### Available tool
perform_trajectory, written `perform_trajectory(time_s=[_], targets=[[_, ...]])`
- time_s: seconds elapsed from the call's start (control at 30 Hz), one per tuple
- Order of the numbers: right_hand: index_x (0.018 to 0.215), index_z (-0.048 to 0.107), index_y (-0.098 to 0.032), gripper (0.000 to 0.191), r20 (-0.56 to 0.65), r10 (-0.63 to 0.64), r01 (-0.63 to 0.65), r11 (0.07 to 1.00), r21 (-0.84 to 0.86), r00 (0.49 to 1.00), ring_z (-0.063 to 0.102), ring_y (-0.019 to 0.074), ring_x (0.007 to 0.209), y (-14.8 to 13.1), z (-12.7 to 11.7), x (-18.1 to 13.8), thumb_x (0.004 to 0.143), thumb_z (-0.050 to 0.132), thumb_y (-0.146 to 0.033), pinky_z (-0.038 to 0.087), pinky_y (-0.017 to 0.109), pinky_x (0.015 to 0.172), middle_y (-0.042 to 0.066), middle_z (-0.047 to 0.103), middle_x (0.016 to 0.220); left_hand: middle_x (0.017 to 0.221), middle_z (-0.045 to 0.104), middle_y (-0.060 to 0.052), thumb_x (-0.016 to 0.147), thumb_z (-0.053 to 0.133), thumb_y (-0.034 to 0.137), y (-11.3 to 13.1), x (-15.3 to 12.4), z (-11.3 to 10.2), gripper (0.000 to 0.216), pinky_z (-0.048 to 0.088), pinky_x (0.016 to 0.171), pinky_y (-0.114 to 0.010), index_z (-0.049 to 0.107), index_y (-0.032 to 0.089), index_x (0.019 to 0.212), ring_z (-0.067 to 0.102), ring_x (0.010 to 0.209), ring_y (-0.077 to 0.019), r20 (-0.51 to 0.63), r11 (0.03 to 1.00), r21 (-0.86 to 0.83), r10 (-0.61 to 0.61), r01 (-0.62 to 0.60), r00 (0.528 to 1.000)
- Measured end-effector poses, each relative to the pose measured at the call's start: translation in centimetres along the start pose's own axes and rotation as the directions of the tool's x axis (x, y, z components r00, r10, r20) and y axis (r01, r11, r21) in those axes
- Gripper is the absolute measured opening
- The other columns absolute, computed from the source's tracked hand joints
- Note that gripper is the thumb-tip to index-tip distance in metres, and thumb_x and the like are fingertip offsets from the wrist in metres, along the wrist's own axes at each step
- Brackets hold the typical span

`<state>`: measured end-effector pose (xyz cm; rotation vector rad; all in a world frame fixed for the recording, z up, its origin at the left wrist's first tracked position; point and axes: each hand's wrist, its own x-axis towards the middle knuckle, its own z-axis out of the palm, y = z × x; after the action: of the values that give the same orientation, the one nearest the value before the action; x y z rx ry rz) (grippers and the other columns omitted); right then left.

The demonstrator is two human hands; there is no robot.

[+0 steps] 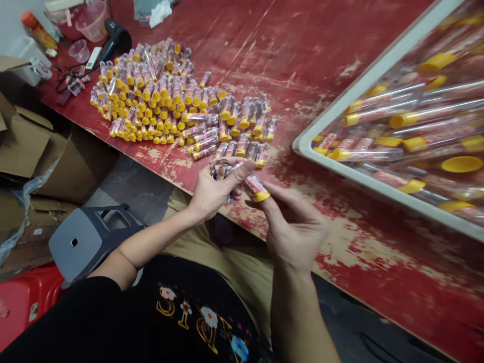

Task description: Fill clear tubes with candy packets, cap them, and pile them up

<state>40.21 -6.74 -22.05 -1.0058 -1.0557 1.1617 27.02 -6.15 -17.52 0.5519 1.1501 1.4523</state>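
Observation:
A short clear tube with a yellow cap (256,188) and a printed wrap is between my hands, over the table's near edge. My right hand (297,229) pinches it near the capped end. My left hand (212,194) is closed, its thumb against the tube's other end. Small shiny printed pieces (220,172) also show in the left hand; their kind cannot be made out. Just beyond my hands lies a large pile of similar yellow-capped tubes (162,96), many stacked on their sides with the caps facing me.
At right, a white-rimmed bin (333,164) holds many yellow-capped tubes. A black hair dryer (117,38) and pink basket (93,22) sit at the far left of the worn red table (302,30). Cardboard boxes (71,161) and a grey stool (81,242) stand on the left.

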Motion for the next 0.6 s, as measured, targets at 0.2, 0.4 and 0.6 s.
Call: perform_trajectory(time_s=[0.2, 0.4, 0.6], targets=[[0.111, 0.082, -0.027, 0.029, 0.03, 0.102, -0.105, 0.992, 0.077, 0.994, 0.076, 0.015, 0.081, 0.4, -0.1, -0.8, 0.083, 0.086, -0.036, 0.068, 0.03, 0.074, 0.002, 0.08, 0.099, 0.064, 0.064, 0.004, 0.073, 0.092, 0.049, 0.3, -0.7, 0.0, 0.054, 0.047, 0.055, -0.022, 0.075, 0.017, 0.113, 0.053, 0.05, -0.007, 0.067, 0.985, -0.086, -0.141, 0.147, 0.988], [0.107, 0.085, -0.031, 0.023, 0.027, -0.233, 0.234, 0.956, -0.179, 0.972, 0.073, 0.0162, 0.091, -0.4, -0.4, -1.2, 0.087, 0.081, -0.019, 0.062, 0.03, 0.079, 0.003, 0.076, 0.098, 0.056, 0.057, 0.007, 0.072, 0.093, 0.051, 0.2, -0.8, -0.2, 0.06, 0.043, 0.05, -0.02, 0.074, 0.016, 0.117, 0.051, 0.046, -0.0066, 0.078, 0.981, -0.076, -0.17, 0.176, 0.982], [0.108, 0.085, -0.029, 0.024, -0.056, -0.285, 0.261, 0.929, -0.261, 0.957, 0.069, 0.0157, 0.078, -0.7, -0.2, -1.8, 0.086, 0.082, -0.02, 0.057, 0.029, 0.067, 0.002, 0.074, 0.088, 0.058, 0.059, 0.006, 0.078, 0.089, 0.042, 0.7, -1.5, 0.0, 0.047, 0.05, 0.056, -0.022, 0.077, 0.02, 0.119, 0.054, 0.05, -0.0077, 0.134, 0.977, -0.06, -0.193, 0.202, 0.972]])
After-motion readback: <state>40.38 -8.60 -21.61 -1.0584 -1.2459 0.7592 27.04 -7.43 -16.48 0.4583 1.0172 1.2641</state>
